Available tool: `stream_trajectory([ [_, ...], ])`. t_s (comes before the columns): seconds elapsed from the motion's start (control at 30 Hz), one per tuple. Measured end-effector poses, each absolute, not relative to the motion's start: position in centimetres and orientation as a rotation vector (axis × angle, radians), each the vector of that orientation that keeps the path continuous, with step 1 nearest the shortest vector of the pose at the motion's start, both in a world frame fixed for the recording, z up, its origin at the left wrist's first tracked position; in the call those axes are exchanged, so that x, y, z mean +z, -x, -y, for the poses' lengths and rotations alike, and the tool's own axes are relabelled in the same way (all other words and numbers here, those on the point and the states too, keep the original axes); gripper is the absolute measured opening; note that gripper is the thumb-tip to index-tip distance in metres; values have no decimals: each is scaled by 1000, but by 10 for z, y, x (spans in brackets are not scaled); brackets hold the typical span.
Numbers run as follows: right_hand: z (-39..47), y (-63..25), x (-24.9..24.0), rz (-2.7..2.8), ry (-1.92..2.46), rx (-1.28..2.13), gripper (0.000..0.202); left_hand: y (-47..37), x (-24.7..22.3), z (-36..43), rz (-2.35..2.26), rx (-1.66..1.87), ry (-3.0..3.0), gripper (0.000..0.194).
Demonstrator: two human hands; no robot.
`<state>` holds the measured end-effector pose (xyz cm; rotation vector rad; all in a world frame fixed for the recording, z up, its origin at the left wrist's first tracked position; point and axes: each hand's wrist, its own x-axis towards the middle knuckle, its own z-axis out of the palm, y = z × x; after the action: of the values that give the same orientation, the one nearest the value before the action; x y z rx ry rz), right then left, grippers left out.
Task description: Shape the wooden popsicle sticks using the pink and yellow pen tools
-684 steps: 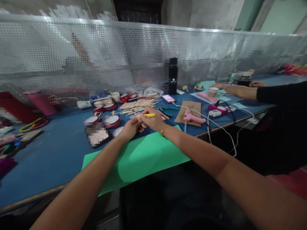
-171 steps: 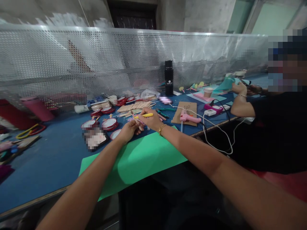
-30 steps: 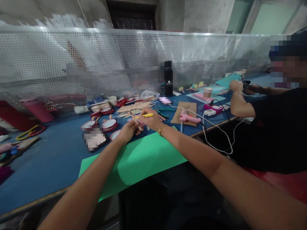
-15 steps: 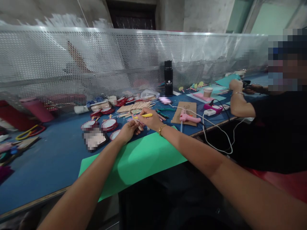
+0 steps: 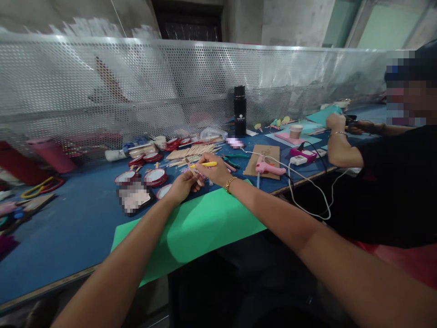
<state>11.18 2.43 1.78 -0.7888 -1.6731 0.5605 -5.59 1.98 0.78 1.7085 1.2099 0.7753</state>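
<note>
My left hand [image 5: 184, 186] is closed around a small flat craft stick [image 5: 189, 164], its darker end poking up above the fingers. From the right, my right hand [image 5: 214, 171] pinches a slim yellow pen [image 5: 209, 164], its near end held close to the stick; the exact contact is too small to tell. A green sheet [image 5: 194, 232] lies under my forearms along the table edge. Beside my left hand are round red-rimmed pieces with white faces [image 5: 155, 176] and a dark case [image 5: 135, 198]. A heap of wooden craft sticks [image 5: 194, 151] lies just beyond both hands.
A pink glue gun [image 5: 269, 167] rests on cardboard [image 5: 262, 152], its white cable [image 5: 310, 182] looping off the edge. Green-handled pliers [image 5: 235, 159] lie behind my right hand. A black bottle [image 5: 240, 111] stands by the perforated metal screen [image 5: 205, 68]. A co-worker [image 5: 385, 177] sits at right.
My hands, the craft stick and the pen stay almost in the same place. The co-worker's head has shifted slightly to the right.
</note>
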Motion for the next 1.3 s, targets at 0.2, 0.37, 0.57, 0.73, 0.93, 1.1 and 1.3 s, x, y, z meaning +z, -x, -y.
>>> stream_trajectory([
  [0.2, -26, -112, 17, 1680, 781, 559, 14, 56, 8, -19, -1204, 787, -1712, 29],
  [0.37, -28, -111, 16, 1683, 785, 556, 15, 55, 7, -20, -1198, 775, -1713, 31],
  [0.57, -27, -111, 16, 1683, 785, 552, 14, 55, 8, -19, -1203, 776, -1713, 31],
  [0.73, -25, -112, 17, 1673, 789, 548, 16, 54, 7, -19, -1196, 781, -1710, 30],
  [0.93, -27, -112, 17, 1656, 801, 534, 14, 55, 8, -19, -1203, 787, -1704, 30],
  [1.1, -28, -113, 18, 1631, 814, 512, 15, 56, 9, -19, -1214, 781, -1703, 29],
  [1.3, -26, -113, 19, 1646, 804, 519, 15, 56, 8, -20, -1212, 775, -1700, 29],
])
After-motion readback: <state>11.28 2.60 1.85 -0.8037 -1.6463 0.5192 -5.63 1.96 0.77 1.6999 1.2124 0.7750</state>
